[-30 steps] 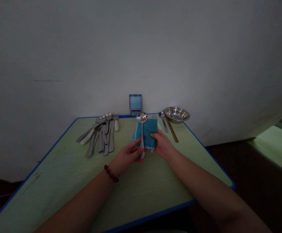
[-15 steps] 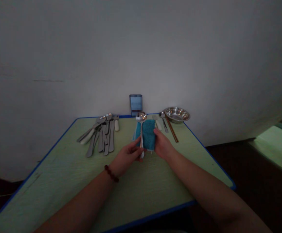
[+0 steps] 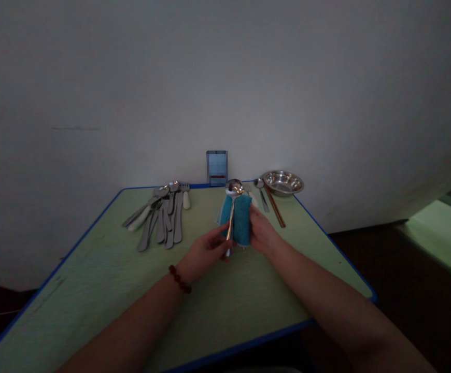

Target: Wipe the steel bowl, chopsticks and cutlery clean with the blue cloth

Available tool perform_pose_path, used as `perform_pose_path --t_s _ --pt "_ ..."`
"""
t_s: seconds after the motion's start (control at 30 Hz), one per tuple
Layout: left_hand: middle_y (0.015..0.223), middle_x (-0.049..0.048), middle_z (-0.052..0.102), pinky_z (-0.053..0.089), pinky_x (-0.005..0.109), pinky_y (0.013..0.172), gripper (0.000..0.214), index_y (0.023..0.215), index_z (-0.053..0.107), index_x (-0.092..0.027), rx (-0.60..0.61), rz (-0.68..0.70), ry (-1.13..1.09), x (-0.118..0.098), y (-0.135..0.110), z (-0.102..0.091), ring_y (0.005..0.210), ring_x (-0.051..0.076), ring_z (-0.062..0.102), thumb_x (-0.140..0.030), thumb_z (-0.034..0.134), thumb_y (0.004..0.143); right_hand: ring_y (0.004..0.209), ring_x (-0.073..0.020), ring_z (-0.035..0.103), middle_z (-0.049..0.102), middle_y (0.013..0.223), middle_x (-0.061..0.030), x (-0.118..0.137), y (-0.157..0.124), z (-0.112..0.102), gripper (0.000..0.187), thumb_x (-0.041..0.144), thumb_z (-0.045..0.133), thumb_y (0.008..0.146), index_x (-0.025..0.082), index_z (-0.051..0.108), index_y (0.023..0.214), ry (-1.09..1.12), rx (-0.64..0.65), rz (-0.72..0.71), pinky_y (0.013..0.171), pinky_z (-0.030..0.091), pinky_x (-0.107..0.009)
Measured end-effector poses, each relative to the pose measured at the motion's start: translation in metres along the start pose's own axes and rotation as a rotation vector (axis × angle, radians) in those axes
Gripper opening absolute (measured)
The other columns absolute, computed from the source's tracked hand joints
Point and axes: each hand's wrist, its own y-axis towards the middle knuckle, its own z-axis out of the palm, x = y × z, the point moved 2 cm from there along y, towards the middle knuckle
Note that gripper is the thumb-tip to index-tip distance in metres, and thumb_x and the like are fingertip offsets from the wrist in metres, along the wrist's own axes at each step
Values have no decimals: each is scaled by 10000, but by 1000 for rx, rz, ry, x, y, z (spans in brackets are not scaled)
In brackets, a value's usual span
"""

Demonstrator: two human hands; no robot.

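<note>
My left hand (image 3: 206,253) grips the handle of a steel ladle-like spoon (image 3: 231,212), whose round bowl points up and away from me. My right hand (image 3: 262,233) holds a teal terry cloth (image 3: 242,220) against the spoon's far side. The cloth stands upright behind the handle, and a paler blue layer shows along its left edge. The two hands sit close together, and my fingers hide the lower part of the cloth. A dark red bead bracelet (image 3: 179,279) circles my left wrist.
The pale green, blue-edged table (image 3: 104,274) holds a bunched row of steel cutlery (image 3: 163,217) at the far left. At the far right are a steel bowl (image 3: 282,183), a spoon (image 3: 262,194) and wooden chopsticks (image 3: 275,212). A blurred rectangular item (image 3: 216,168) stands against the wall.
The spoon and cloth have shifted slightly to the right, with the spoon's bowl tilting rightward. The cloth now looks narrower, and more of its pale edge is hidden.
</note>
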Motion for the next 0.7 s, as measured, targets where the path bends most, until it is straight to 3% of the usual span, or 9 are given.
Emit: perform_pose_path --t_s 0.33,0.53,0.7 --pt "572 -40 545 411 224 482 270 898 469 -161 -29 27 -17 2 1 2 492 86 484 -273 564 672 450 -90 524 593 553 44 -1 -4 5 200 375 594 660 194 557 736 -59 22 56 453 450 -224" --pt "677 -11 540 452 245 506 283 908 494 -162 -15 50 22 5 2 1 583 113 515 -299 568 672 455 -77 505 583 534 58 -2 -3 4 250 393 637 601 183 566 718 -42 17 34 470 433 -211" --pt "639 -23 527 447 236 502 236 877 505 -176 -14 43 11 6 2 2 565 109 512 -272 571 671 492 -83 517 595 566 58 -1 -3 4 270 371 647 591 190 580 779 -32 33 23 499 426 -215"
